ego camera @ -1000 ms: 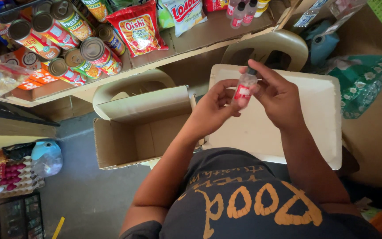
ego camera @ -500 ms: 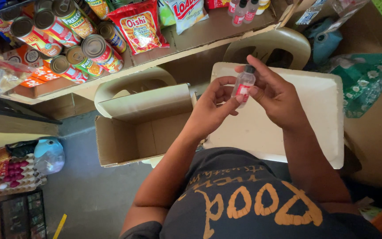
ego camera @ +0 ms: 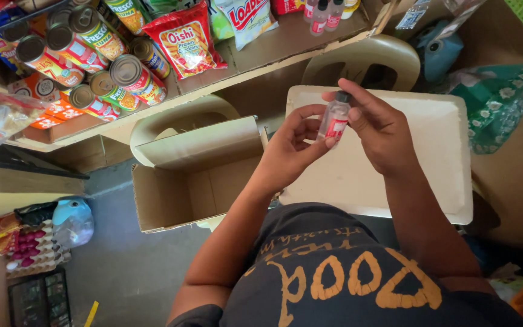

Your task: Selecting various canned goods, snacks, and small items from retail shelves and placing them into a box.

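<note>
— What is the person wearing?
— A dark charcoal T-shirt [ego camera: 358, 272] with short sleeves; the left sleeve [ego camera: 198, 315] ends above the elbow.
— Any markings?
— Large rounded mustard-yellow lettering across the chest, with thinner script above it. Both forearms are bare, with no watch, rings or bracelets visible.

A small clear plastic bottle [ego camera: 335, 118] with a dark cap and a red-and-white label stands nearly upright, slightly tilted. It is held in the air above a white board [ego camera: 431, 181], pinched between fingers [ego camera: 310, 124] on both sides.
</note>
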